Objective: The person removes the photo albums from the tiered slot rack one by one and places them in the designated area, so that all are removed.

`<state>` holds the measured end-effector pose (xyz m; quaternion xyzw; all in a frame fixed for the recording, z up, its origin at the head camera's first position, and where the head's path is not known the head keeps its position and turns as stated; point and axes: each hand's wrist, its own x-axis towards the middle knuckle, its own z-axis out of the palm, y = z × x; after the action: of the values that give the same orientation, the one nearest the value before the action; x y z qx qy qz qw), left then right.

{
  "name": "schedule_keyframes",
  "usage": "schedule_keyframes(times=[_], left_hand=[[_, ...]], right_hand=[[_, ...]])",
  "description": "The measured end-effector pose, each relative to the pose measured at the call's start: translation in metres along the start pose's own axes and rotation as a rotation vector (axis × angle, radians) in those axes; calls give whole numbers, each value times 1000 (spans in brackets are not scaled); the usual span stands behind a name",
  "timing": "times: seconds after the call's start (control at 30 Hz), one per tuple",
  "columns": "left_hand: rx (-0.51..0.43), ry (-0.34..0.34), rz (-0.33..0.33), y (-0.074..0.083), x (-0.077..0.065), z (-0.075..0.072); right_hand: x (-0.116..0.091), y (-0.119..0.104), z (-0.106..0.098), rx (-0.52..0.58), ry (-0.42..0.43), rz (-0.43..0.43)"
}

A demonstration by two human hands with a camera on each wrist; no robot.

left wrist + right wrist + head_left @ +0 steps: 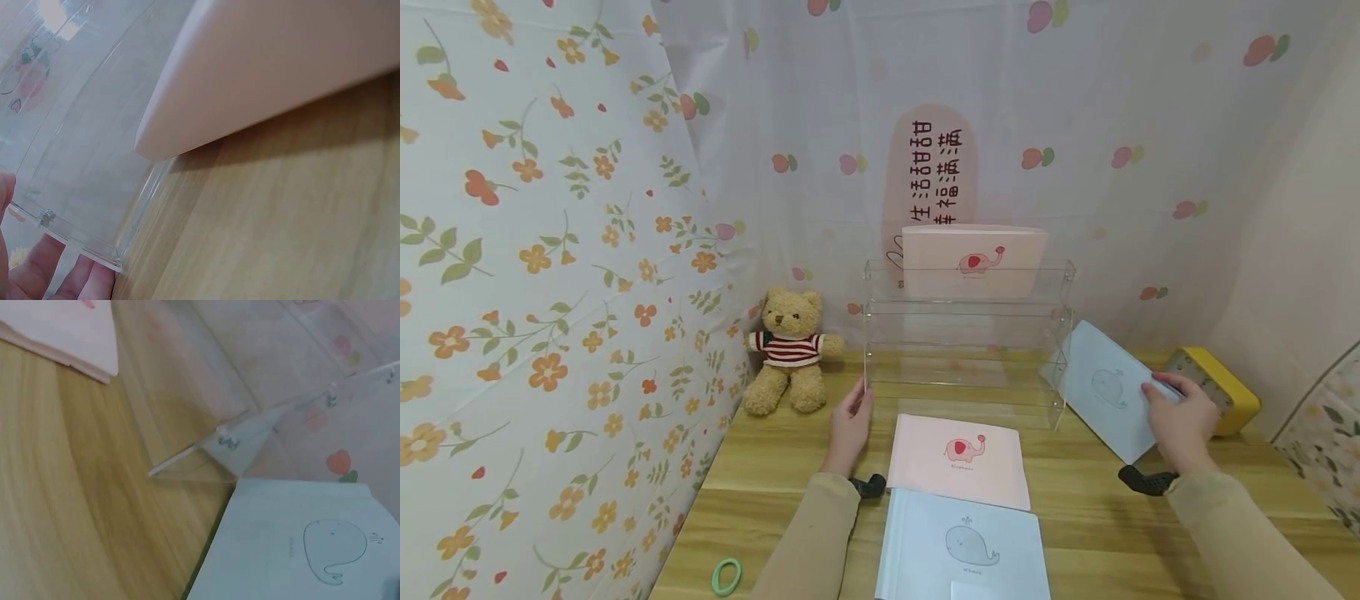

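Note:
A clear acrylic tiered rack [871, 346] stands on the table, a pink elephant notebook [973, 250] upright in its top tier. At the rack's left side, my left hand [850, 427] grips the side panel, thumb and fingers on either side of it in the left wrist view. My right hand [1184, 421] holds a blue whale notebook [1101, 390] by its right edge; it stands tilted beside the rack's right end. In the right wrist view the blue notebook's corner [275, 544] is close to the rack's side panel; whether they touch I cannot tell.
Before the rack lie another pink elephant notebook [958, 460] and a second blue whale notebook [966, 542]. A teddy bear [792, 350] sits left of the rack. A yellow box-shaped object [1228, 392] is behind my right hand. A green ring [726, 577] lies front left.

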<state>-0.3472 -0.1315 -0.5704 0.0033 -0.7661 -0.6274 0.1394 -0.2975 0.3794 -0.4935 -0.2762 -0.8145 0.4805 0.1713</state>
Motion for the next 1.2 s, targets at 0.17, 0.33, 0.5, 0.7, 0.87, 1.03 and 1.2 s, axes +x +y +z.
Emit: schedule_keyframes(times=[0.17, 0.33, 0.5, 0.7, 0.87, 1.03, 1.2], left_hand=[[8, -4, 3, -4, 0, 0], [10, -10, 13, -7, 1, 1], [4, -15, 20, -7, 1, 0], [9, -8, 33, -10, 3, 0], [17, -7, 43, -11, 3, 1], [2, 4, 24, -7, 3, 2], [-5, 5, 23, -5, 1, 1]], right_hand=[[2, 15, -1, -86, -19, -50], [4, 26, 0, -88, -40, -22], [7, 39, 0, -88, -59, 10], [12, 55, 3, -98, -119, 23], [8, 62, 6, -108, -130, 32], [8, 73, 7, -174, -143, -28], [9, 88, 7, -265, -169, -135]])
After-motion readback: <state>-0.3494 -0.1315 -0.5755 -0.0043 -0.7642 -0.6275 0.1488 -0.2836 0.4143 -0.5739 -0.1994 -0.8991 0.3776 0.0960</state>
